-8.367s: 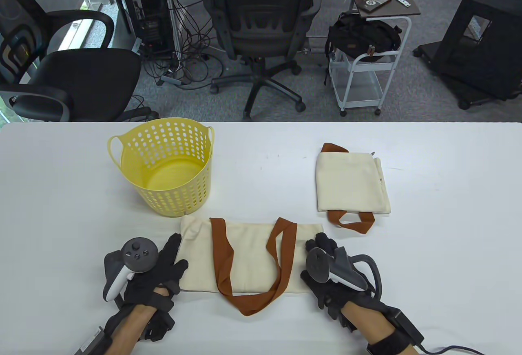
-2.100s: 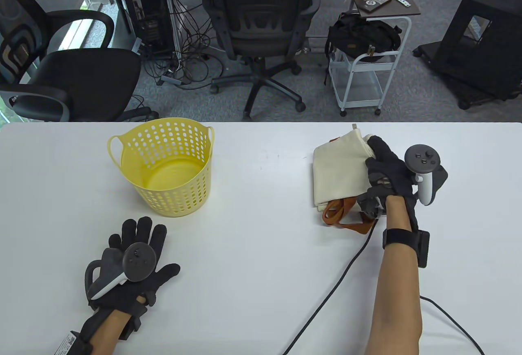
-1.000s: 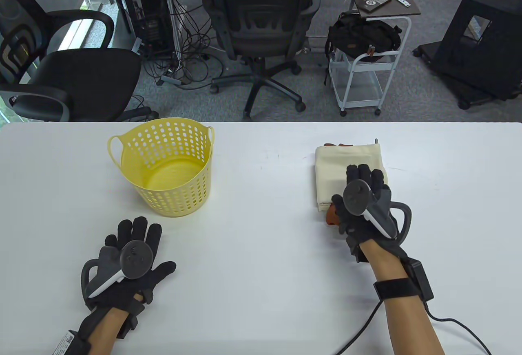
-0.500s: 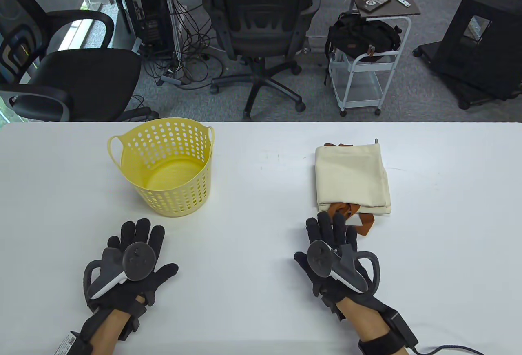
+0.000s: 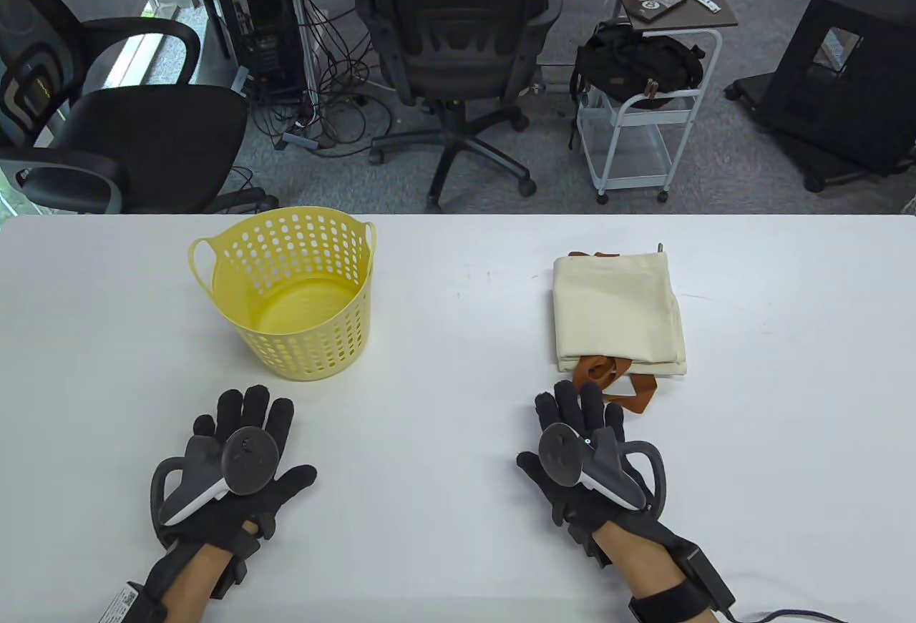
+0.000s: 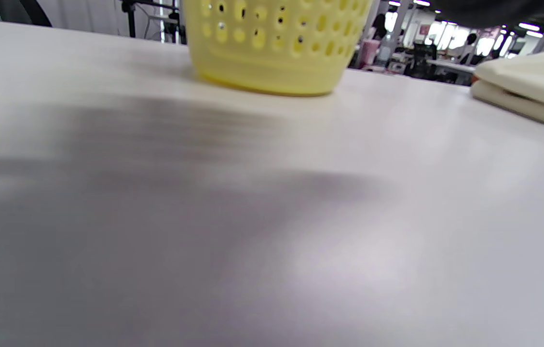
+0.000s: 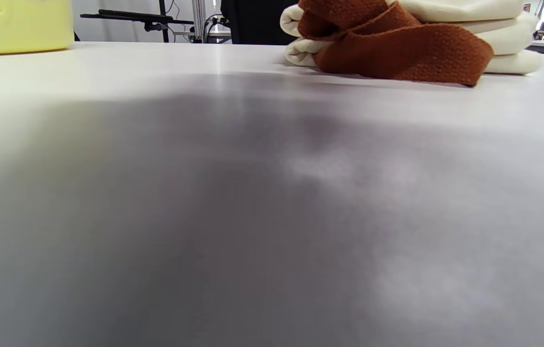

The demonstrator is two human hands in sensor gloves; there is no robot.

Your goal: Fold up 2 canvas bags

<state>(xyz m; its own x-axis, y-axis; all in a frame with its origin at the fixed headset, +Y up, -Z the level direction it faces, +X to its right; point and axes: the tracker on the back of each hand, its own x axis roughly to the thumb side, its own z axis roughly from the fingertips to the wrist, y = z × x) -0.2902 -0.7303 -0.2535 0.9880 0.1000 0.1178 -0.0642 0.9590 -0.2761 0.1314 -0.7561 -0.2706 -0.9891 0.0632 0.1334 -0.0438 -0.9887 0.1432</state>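
Both canvas bags (image 5: 615, 308) look folded and stacked just beyond the fingertips of the right hand (image 5: 583, 462), which, like the left hand (image 5: 232, 469), lies flat with fingers spread and holding nothing, so I'd say only tucking the brown straps (image 5: 608, 376) remains.

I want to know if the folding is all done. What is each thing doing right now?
Two cream canvas bags: folded, stacked, brown straps sticking out.
Yellow plastic basket with holes: upright, nothing inside.
Left hand: flat on the white table, fingers spread, holding nothing.
Right hand: flat, near the straps, holding nothing.
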